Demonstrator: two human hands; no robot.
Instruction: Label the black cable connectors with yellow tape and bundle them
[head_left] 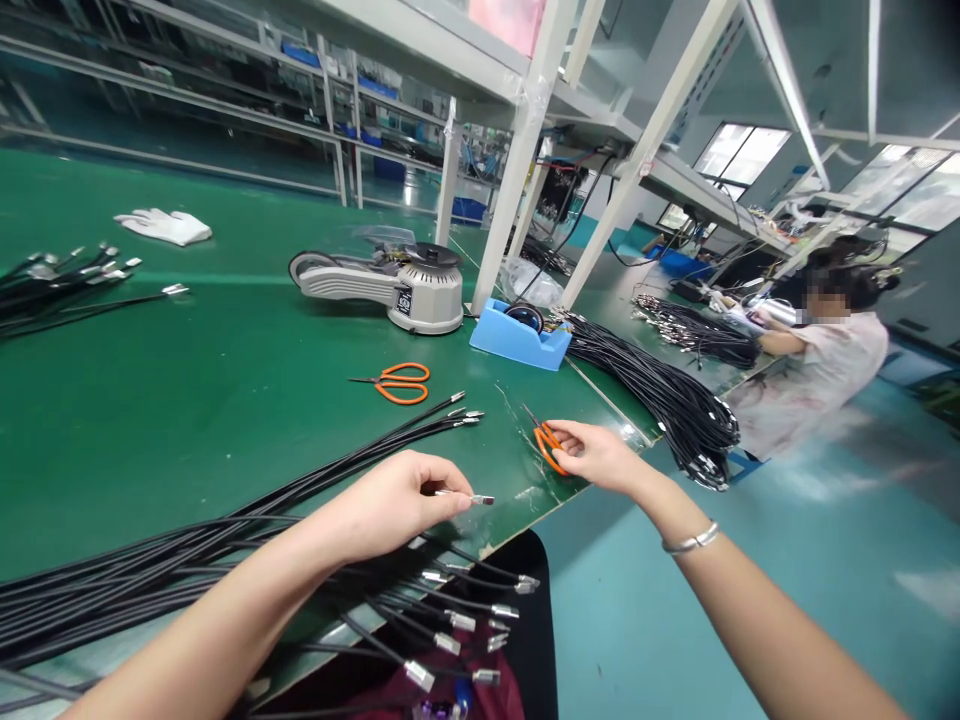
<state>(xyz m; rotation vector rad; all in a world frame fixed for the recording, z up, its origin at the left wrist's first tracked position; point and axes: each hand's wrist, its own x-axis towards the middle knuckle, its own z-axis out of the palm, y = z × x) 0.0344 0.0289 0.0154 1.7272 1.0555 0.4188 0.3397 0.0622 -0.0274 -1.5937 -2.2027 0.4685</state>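
My left hand (405, 505) pinches the metal-tipped end of a black cable (474, 497) just above the green table (187, 400). Under that hand a bundle of black cables (150, 575) runs left, and its plug ends hang over the table's front edge. My right hand (596, 455) rests at the table's front corner with its fingers closed round the handles of orange scissors (544, 440), blades pointing away from me. A metal bangle (690, 541) sits on that wrist.
A second pair of orange scissors (401, 383) lies mid-table. Behind it stand a grey tape dispenser machine (405, 285) and a blue tape holder (521, 340). White gloves (165, 226) lie far left. A cable heap (675, 400) drapes off the right edge. Another person (817, 350) works nearby.
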